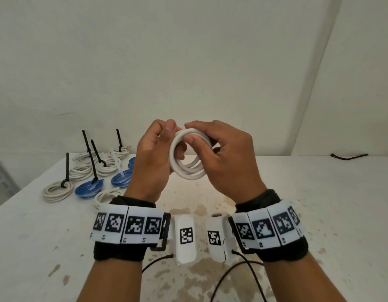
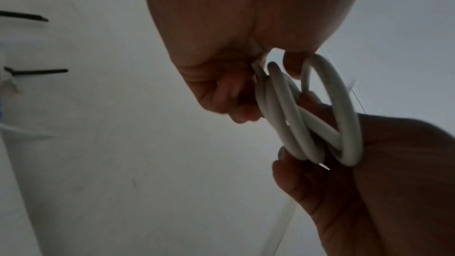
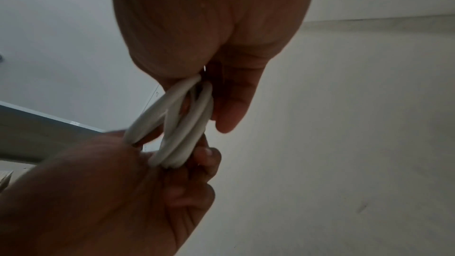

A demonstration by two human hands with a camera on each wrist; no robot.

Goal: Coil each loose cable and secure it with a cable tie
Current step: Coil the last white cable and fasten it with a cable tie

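A white cable coil (image 1: 186, 159) of several loops is held up above the table between both hands. My left hand (image 1: 155, 153) grips the coil's left side, thumb up at the top and fingers through the ring. My right hand (image 1: 221, 153) grips the right side, with its thumb pressed across the front of the loops. In the left wrist view the white cable coil (image 2: 320, 120) hangs between my left hand (image 2: 234, 89) above and my right hand (image 2: 357, 172) below. The right wrist view shows the white cable coil (image 3: 179, 124) pinched by my right hand (image 3: 216, 89), my left hand (image 3: 147, 182) beneath. A thin pale strip pokes out by the coil.
On the white table (image 1: 319, 203) at the left lie several tied coils: white coils (image 1: 58, 190) and blue coils (image 1: 88, 189), with black cable ties (image 1: 67, 168) sticking up. A loose white coil (image 1: 106, 196) lies by my left wrist. One black cable tie (image 1: 349, 156) lies far right.
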